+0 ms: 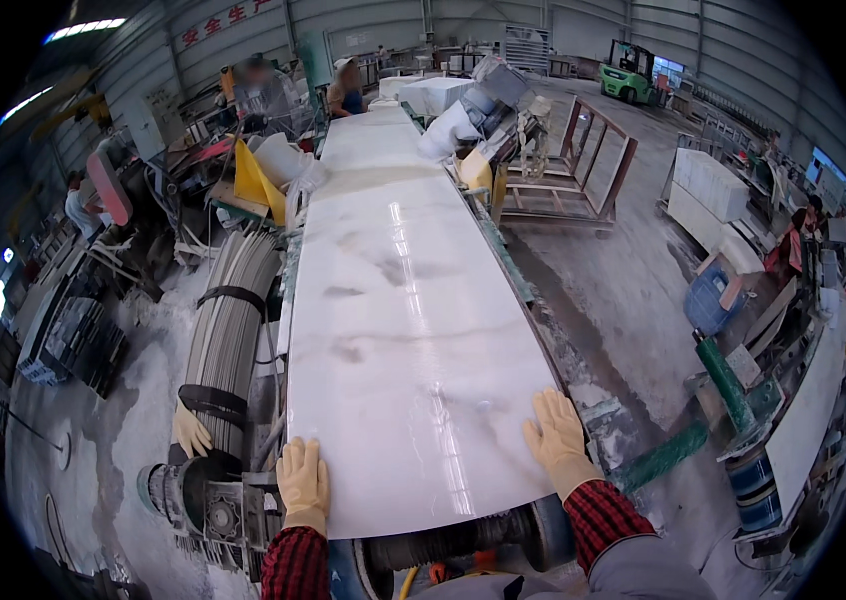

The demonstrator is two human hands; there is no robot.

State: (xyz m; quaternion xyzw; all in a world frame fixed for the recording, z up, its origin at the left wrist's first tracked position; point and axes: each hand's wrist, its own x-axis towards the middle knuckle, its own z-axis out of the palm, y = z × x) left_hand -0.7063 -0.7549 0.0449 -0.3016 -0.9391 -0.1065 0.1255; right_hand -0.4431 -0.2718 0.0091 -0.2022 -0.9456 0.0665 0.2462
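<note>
A long, glossy white stone slab (413, 350) with grey-brown veins lies flat on a conveyor line, running away from me. My left hand (303, 485), in a cream rubber glove, rests at the slab's near left edge with its fingers stretched forward. At the near right edge my right hand (558, 442), gloved the same way, lies with fingers extended over the rim. Both hands touch the slab; any part of them below its edge is hidden. Under the slab's near end a dark roller (453, 540) shows. A loose cream glove (191, 432) hangs left of the conveyor.
Beside the line on the left stand a strapped bundle of grey strips (233, 320) and a motor (218, 515). To the right are a green post (723, 385), a blue barrel (711, 297) and a rusty metal rack (583, 170). A green forklift (630, 75) and several people are farther off.
</note>
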